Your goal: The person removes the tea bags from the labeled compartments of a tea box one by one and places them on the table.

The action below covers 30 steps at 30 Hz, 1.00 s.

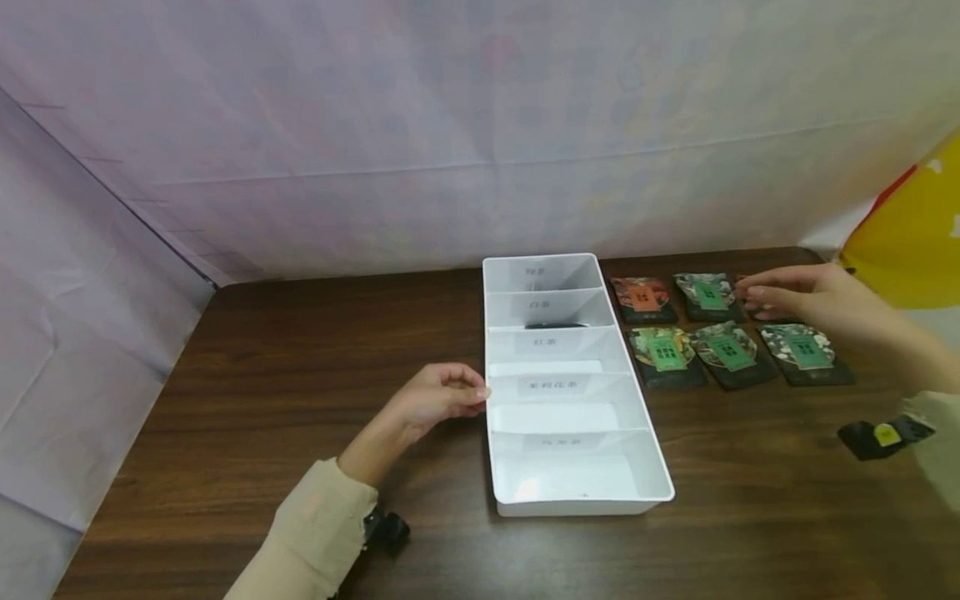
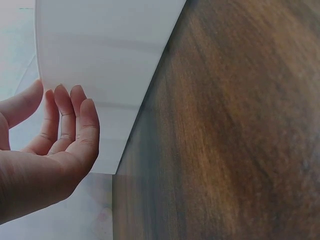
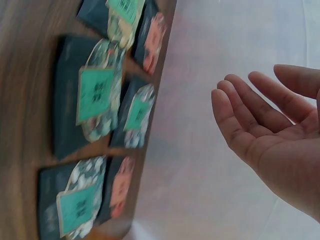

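Note:
A long white divided tray [image 1: 585, 507] stands on the wooden table, its compartments in one row with a printed label on each divider. My left hand [image 1: 438, 394] is at its left side, pinching the rim between thumb and curled fingers. In the left wrist view the thumb [image 2: 27, 102] meets the rim and the fingertips lie along the outer wall. My right hand [image 1: 817, 296] hovers over the back right packets, fingers loosely bent and holding nothing. It partly covers a red-labelled packet [image 1: 783, 317]. Close to its fingertips lies a green-labelled packet [image 1: 707, 293].
Several dark packets lie in two rows right of the tray, among them a red-labelled one [image 1: 643, 298] and a green-labelled one [image 1: 806, 354]. A dark object [image 1: 555, 325] shows inside one tray compartment. White cloth [image 1: 337, 217] hangs behind the table [image 1: 262, 400]; yellow material [image 1: 907, 242] hangs at right.

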{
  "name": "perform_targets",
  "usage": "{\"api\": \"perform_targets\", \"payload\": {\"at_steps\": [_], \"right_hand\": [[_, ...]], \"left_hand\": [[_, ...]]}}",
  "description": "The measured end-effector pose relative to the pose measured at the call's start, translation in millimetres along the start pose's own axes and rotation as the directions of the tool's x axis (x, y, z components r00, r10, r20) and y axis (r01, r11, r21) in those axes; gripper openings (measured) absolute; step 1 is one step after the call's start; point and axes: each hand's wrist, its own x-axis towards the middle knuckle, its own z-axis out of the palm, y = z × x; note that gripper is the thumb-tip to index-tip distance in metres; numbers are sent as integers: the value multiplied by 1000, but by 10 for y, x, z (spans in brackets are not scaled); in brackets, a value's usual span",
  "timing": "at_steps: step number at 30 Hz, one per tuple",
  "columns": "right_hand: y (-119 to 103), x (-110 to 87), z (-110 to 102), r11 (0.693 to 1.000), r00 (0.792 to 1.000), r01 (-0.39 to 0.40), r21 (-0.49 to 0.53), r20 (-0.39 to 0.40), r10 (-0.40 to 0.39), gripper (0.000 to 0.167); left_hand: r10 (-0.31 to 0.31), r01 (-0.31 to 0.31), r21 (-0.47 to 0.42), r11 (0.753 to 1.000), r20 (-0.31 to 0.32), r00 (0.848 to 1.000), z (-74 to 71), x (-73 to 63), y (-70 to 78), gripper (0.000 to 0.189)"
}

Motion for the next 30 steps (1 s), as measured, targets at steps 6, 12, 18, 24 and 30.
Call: {"api": "perform_targets", "payload": {"at_steps": [6,12,18,24,30], "right_hand": [[-288,63,79,1000,999,2,-9,39,-1,40],[-508,158,187,998,994,32,-56,105,-26,40],[-764,252,321,996,988,64,-55,145,-56,36],[-926,333,475,992,970,127,16,207,-128,30],[-992,420,647,970,933,244,10,270,-237,24]], "left_hand": [[0,0,-1,1000,2,1000,-1,-6,13,4],[-3,3,-1,1000,2,1000,0,-14,22,4],[-5,5,8,1000,3,1000,-8,-14,17,4],[-3,3,-1,1000,3,1000,-8,-11,16,4],[-8,8,0,1000,-1,1000,-7,-9,14,4]]}}
